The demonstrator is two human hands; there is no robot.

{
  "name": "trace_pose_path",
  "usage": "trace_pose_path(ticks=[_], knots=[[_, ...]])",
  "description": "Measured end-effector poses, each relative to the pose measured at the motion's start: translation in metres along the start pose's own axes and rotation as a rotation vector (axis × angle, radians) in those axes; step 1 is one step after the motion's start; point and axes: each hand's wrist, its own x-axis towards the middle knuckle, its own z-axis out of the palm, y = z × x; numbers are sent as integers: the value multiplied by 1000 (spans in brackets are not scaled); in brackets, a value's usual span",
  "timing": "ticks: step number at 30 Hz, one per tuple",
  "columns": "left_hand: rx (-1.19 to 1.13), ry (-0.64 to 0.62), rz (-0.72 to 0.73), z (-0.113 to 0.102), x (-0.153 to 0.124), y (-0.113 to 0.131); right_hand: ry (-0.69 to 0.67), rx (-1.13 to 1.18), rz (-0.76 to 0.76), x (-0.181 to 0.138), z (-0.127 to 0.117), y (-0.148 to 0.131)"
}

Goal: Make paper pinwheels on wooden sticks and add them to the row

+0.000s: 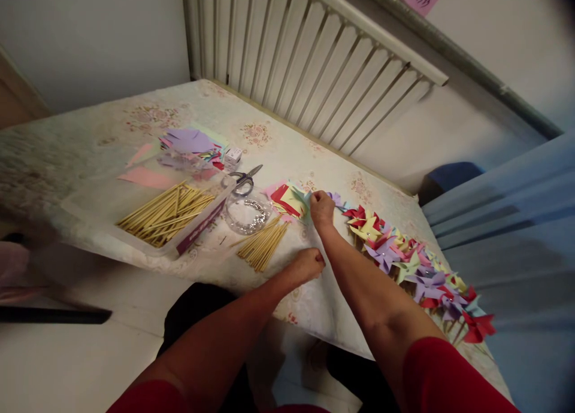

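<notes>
My right hand is closed at the right edge of a small stack of coloured paper pieces, its fingers at a light blue paper piece. Lower down and nearer my body, my left hand is curled closed above the tablecloth; whatever it may hold is hidden. Left of that hand lies a fanned bundle of thin wooden sticks. A round clear dish with small shiny pieces stands beside the sticks. Many finished paper pinwheels on sticks lie in a long row to the right of my right hand.
A clear plastic box full of sticks stands at the left. Scissors, a small white box and a pile of coloured paper lie behind it. A radiator lines the wall; a blue curtain hangs at the right.
</notes>
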Motion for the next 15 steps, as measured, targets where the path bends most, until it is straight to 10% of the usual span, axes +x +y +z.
trace_pose_path(ticks=[15], knots=[[-458, 179, -6, -16, -7, 22, -77, 1062, 414, -36, -85, 10]])
